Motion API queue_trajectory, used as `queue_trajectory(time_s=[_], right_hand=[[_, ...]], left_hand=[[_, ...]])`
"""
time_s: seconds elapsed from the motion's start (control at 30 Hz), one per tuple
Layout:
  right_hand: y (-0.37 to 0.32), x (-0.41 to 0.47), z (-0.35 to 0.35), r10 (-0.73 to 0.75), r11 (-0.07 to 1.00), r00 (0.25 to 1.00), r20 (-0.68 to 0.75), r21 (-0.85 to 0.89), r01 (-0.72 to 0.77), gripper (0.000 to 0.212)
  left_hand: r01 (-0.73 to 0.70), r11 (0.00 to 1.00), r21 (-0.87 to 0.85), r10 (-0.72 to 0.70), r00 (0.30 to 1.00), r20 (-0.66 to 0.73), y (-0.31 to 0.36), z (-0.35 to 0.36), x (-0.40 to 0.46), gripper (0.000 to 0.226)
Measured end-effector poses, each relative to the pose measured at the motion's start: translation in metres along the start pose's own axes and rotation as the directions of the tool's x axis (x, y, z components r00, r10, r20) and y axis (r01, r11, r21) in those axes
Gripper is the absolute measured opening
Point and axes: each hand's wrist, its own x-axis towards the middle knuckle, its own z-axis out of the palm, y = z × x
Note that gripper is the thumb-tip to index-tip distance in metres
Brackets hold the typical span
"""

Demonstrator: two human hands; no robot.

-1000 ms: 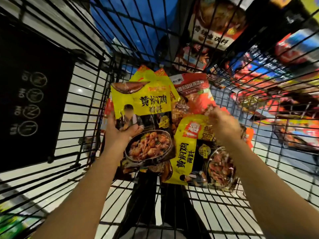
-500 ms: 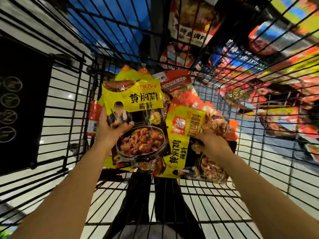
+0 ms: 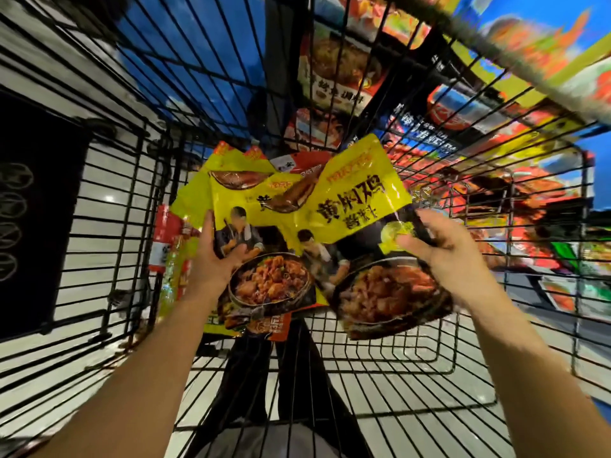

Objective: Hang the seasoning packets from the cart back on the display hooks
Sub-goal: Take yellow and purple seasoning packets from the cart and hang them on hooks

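While both hands are inside the cart, nothing in view has reached a hook yet.

Left hand: fingers curled round the left edge of a yellow packet, thumb pressed on its front; it holds that packet upright above the pile.

Pile: more packets, yellow and red, lie under and behind the two held ones on the cart floor; how many, I cannot tell.

Right hand: thumb and fingers pinch the right edge of a second packet, which is lifted and tilted, overlapping the first.

Display: blurred packets show beyond the cart's far and right walls; the hooks themselves are not discernible.

Progress: early by my judgement. Two packets are gathered, none hung, and the pile is left.
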Motion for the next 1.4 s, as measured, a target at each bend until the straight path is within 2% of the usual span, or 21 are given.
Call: queue_trajectory(time_s=[0.1, 0.17, 0.23, 0.27, 0.37, 0.47, 0.57, 0.63, 0.77, 0.83, 0.9, 1.0, 1.13, 1.23, 1.3, 1.4], right_hand=[[0.01, 0.017, 0.047, 0.063, 0.993, 0.998, 0.016, 0.103, -0.064, 0.022], [0.036, 0.035, 0.085, 0.116, 0.992, 0.991, 0.072, 0.032, -0.118, 0.034], [0.06, 0.044, 0.117, 0.263, 0.965, 0.958, 0.111, -0.05, -0.259, 0.053], [0.072, 0.047, 0.128, 0.321, 0.946, 0.937, 0.14, -0.009, -0.323, 0.058], [0.087, 0.048, 0.143, 0.406, 0.899, 0.896, 0.178, 0.098, -0.427, 0.069], [0.095, 0.044, 0.142, 0.412, 0.877, 0.895, 0.168, 0.192, -0.44, 0.069], [0.092, 0.045, 0.138, 0.422, 0.853, 0.888, 0.181, 0.253, -0.457, 0.059], [0.088, 0.046, 0.134, 0.42, 0.846, 0.89, 0.176, 0.278, -0.454, 0.054], [0.073, 0.036, 0.118, 0.436, 0.853, 0.885, 0.164, 0.238, -0.464, 0.075], [0.056, 0.022, 0.108, 0.422, 0.859, 0.894, 0.153, 0.247, -0.448, 0.073], [0.034, 0.004, 0.096, 0.372, 0.856, 0.917, 0.142, 0.33, -0.398, 0.062], [-0.002, -0.028, 0.074, 0.244, 0.864, 0.965, 0.1, 0.43, -0.263, 0.048], [-0.049, -0.1, 0.042, 0.098, 0.875, 0.992, -0.076, 0.481, -0.049, 0.056], [-0.061, -0.159, 0.027, 0.053, 0.888, 0.967, -0.248, 0.455, 0.068, 0.067], [-0.071, -0.191, 0.015, 0.038, 0.862, 0.942, -0.332, 0.488, 0.137, 0.062], [-0.076, -0.225, -0.009, 0.048, 0.841, 0.897, -0.44, 0.502, 0.202, 0.063]], left_hand=[[-0.007, 0.998, 0.063, 0.007, 1.0, -0.01, 0.005, 0.002, -0.004, 0.075], [0.022, 1.0, 0.017, -0.021, 0.999, -0.035, 0.006, 0.002, -0.004, 0.064], [0.134, 0.988, -0.07, -0.139, 0.988, -0.063, 0.005, 0.0, -0.004, 0.058], [0.179, 0.979, -0.099, -0.187, 0.98, -0.07, 0.005, -0.002, -0.003, 0.06], [0.242, 0.964, -0.111, -0.243, 0.97, 0.007, 0.005, 0.0, -0.003, 0.087], [0.288, 0.946, -0.147, -0.281, 0.957, 0.066, 0.009, 0.009, -0.002, 0.089], [0.249, 0.955, -0.162, -0.236, 0.967, 0.091, 0.017, 0.015, -0.001, 0.08], [0.217, 0.964, -0.152, -0.21, 0.976, 0.064, 0.024, 0.016, 0.0, 0.066], [0.139, 0.99, -0.031, -0.136, 0.988, 0.066, 0.045, 0.016, -0.01, 0.061], [0.09, 0.996, -0.023, -0.088, 0.993, 0.08, 0.058, 0.009, -0.022, 0.06], [0.068, 0.997, -0.043, -0.064, 0.994, 0.085, 0.074, -0.001, -0.038, 0.063], [0.063, 0.993, -0.104, -0.05, 0.991, 0.126, 0.1, -0.009, -0.07, 0.066], [-0.062, 0.987, -0.146, 0.089, 0.978, 0.187, 0.137, -0.02, -0.137, 0.056], [-0.134, 0.983, -0.129, 0.159, 0.964, 0.213, 0.155, -0.02, -0.178, 0.066], [-0.24, 0.967, -0.086, 0.254, 0.938, 0.237, 0.164, -0.013, -0.198, 0.079], [-0.361, 0.927, -0.096, 0.373, 0.874, 0.31, 0.178, 0.004, -0.224, 0.076]])
